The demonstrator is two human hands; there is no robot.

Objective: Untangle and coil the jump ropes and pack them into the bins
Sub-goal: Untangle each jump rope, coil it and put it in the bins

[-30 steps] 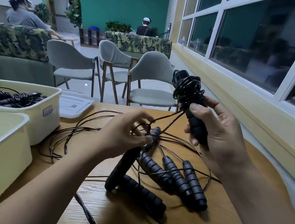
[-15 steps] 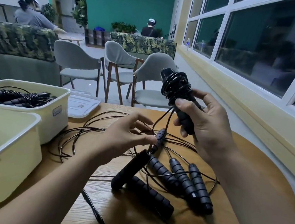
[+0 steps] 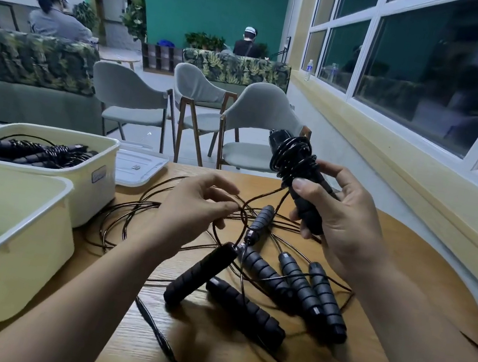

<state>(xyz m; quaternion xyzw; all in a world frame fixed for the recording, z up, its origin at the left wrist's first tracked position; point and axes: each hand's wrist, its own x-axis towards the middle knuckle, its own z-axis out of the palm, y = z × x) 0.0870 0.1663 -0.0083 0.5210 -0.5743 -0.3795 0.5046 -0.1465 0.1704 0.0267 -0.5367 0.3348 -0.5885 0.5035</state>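
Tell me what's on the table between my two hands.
In the head view, one black foam handle and loose black cord lie between the left hand and right hand.

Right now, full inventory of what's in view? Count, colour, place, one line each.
table: one, wood
near bin: one, cream, front left
far bin: one, cream, behind it
packed ropes: several, black, in far bin
lid: one, white, beside far bin
loose handles: six, black foam, on table
tangled cords: several, black, across table
wound rope: one, black, raised above table
chairs: three, grey, beyond table
sofas: two, leaf-print green, background
people: two, seated far back
left grip: pinches a cord
right grip: holds wound rope's handle
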